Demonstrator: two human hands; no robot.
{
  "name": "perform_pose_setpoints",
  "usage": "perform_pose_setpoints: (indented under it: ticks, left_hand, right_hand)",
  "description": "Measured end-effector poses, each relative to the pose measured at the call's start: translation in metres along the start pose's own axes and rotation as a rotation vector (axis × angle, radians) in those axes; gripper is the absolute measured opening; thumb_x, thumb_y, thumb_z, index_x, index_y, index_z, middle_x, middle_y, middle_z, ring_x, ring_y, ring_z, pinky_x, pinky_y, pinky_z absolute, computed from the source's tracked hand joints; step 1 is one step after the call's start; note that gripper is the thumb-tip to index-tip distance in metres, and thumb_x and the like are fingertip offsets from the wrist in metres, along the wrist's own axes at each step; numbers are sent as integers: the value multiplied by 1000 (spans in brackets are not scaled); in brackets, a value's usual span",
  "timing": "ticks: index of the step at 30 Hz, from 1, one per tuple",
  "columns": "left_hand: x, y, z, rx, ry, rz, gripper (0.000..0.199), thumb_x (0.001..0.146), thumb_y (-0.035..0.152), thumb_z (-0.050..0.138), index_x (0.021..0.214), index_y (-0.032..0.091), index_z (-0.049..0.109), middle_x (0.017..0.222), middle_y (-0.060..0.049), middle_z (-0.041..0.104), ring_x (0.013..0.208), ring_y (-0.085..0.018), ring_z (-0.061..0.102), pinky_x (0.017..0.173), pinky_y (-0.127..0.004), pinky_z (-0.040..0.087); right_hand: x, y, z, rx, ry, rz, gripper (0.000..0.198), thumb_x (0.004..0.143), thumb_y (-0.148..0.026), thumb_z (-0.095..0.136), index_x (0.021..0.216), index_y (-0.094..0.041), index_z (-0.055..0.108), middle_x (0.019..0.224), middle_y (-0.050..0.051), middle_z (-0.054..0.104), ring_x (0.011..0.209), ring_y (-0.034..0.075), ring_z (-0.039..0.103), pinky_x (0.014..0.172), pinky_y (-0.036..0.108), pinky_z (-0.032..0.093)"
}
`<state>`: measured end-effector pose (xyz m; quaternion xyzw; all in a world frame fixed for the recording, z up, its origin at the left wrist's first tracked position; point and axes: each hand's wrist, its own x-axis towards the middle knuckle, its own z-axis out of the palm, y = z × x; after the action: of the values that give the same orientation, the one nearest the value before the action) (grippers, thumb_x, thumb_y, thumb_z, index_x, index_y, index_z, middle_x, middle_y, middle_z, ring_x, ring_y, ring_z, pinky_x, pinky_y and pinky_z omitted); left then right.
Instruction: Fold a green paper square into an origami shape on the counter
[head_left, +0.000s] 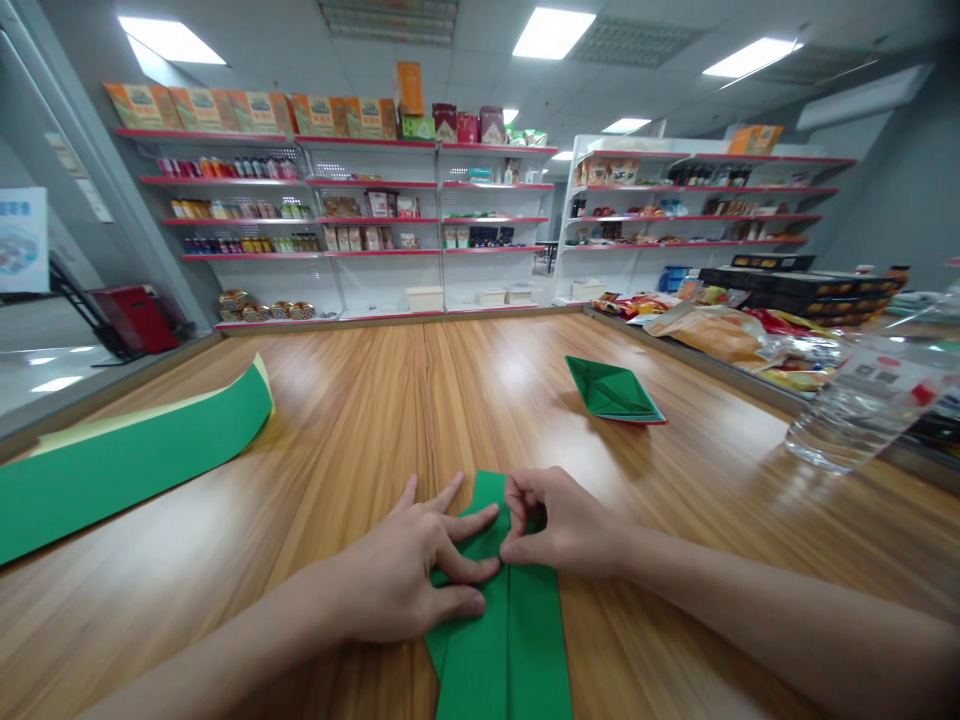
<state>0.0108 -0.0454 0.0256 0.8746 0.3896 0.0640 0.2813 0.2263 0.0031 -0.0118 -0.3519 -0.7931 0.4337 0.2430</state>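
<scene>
A sheet of green paper (480,650) lies on the wooden table in front of me, folded, with a seam running lengthwise down its middle. My left hand (420,560) rests on its left part, fingers spread and pressing it flat. On the right side, my right hand (559,525) has thumb and fingertips pinched on the paper at the seam. Some of the far end of the paper is covered by my fingers. Beyond the right hand sits a folded stack of paper (611,388), green on top, with other-coloured edges showing underneath.
A long curled strip of green paper (150,455) with a yellowish reverse lies at the left. A clear plastic bottle (855,400) stands at the right, near packaged goods (712,330) beyond the table edge. Stocked shelves (375,185) line the back.
</scene>
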Motion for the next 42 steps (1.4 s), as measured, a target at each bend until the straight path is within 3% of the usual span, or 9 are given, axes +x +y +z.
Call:
perform_pose_setpoints:
  ticks: [7, 21, 29, 32, 36, 42]
  left_hand:
    - [0, -1, 0, 29, 6, 14, 23, 83, 37, 60, 105, 40, 67, 145, 3, 35, 139, -36, 6, 98, -76, -1]
    - [0, 1, -3, 44, -19, 1, 30, 83, 37, 59, 112, 43, 62, 145, 2, 35, 138, -36, 3, 97, -76, -2]
    - [0, 3, -3, 1, -30, -27, 26, 80, 36, 63, 105, 44, 66, 144, 5, 37, 138, -37, 0, 96, -77, -5]
    - [0, 3, -2, 14, -26, -38, 27, 79, 38, 63, 105, 45, 65, 144, 5, 37, 138, -36, -1, 97, -77, -4]
    - [0, 0, -1, -2, 1, -22, 27, 80, 38, 63, 106, 44, 65, 143, 4, 38, 138, -36, -1, 98, -76, -3]
    - [1, -1, 0, -6, -5, -22, 28, 79, 38, 64, 106, 44, 66, 144, 5, 37, 138, -37, -3, 98, -76, -4]
  right_hand:
    - [8, 10, -7, -166, 148, -30, 20, 63, -16, 69, 68, -17, 49, 61, -4, 56, 56, 9, 48, 50, 19, 34]
    - [28, 25, -23, -198, 302, -6, 22, 65, -21, 69, 68, -17, 48, 61, -4, 55, 56, 10, 49, 50, 21, 34]
    - [36, 32, -35, -332, 525, -69, 16, 67, -18, 65, 67, -17, 49, 60, -5, 49, 56, 10, 45, 51, 22, 32]
    - [28, 28, -31, -341, 460, -138, 12, 71, -16, 61, 70, -17, 50, 62, -4, 51, 58, 11, 45, 53, 22, 33]
    - [19, 23, -23, -386, 254, -239, 9, 72, -13, 60, 70, -16, 51, 67, -2, 55, 61, 11, 47, 57, 22, 34]
    - [18, 17, -23, -429, 132, -240, 15, 70, -13, 59, 62, -17, 46, 58, -5, 46, 53, 8, 40, 51, 20, 28]
